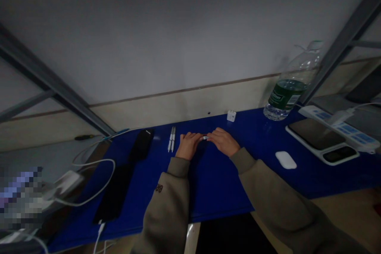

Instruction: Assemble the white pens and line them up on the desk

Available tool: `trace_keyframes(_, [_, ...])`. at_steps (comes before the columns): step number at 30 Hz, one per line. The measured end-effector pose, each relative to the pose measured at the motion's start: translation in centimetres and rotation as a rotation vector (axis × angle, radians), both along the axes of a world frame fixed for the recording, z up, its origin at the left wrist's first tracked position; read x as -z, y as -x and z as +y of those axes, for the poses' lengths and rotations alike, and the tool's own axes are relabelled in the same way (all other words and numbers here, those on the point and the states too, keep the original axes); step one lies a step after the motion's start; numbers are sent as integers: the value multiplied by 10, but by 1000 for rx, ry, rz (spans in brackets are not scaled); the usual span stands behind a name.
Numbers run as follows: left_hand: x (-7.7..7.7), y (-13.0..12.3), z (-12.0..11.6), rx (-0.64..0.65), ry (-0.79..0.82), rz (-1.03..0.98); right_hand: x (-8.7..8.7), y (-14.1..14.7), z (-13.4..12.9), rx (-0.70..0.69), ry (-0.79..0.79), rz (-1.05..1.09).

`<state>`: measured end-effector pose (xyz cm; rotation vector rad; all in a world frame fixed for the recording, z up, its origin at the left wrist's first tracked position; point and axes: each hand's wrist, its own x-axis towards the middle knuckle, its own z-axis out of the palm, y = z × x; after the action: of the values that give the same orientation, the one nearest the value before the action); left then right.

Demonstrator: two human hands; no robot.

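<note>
One small white piece [205, 137] between the fingertips of two bare hands, above the middle of the blue tabletop [217, 190]. Left hand [189, 145]: fingers bent inward, nearly closed, tips on the piece's left end. Right hand [224, 142]: likewise nearly closed, tips pinching the right end. Piece mostly covered, exact form too small to tell.

Just left of the left hand, two slim white-and-grey pens [172, 139], side by side. Farther left, two dark, flat rectangular objects [142, 144], the nearer and longer one with a white cable [100, 232] at its near end. Beyond the right hand, near the wall, one white cube-shaped charger [231, 116]. To the right, one white rounded case [285, 160], one clear plastic bottle with a green label [287, 94], one white device with two dark panels [323, 141] and, behind it, one white-and-blue power strip [342, 127].
</note>
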<state>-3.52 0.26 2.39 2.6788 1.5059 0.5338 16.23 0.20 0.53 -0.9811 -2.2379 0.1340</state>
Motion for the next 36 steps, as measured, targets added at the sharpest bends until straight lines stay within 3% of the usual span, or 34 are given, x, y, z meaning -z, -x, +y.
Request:
trace_keyframes(3, [4,4,3,18,66,-16,-1,2,-1,4,-46,-42])
trace_keyframes(7, [10,6,5,-2,72,-25,2,3,0,-21,6,48])
trace_keyframes(12, [11,0,3,-20,-42,13,7,1,2,96,289,313])
trace_keyframes(16, [9,-4,1,-29,-77,53,7,0,4,30,493,461])
trace_keyframes(22, [2,-3,-3,-17,-63,-6,1,4,4,-49,442,637])
trace_keyframes(28, [6,-4,-3,63,-37,12,8,2,3,35,564,516])
trace_keyframes(34, [6,-6,0,-2,-93,42,-1,3,2,-16,361,548])
trace_keyframes(36, [5,-8,-2,-6,-115,40,-3,3,0,-15,371,548])
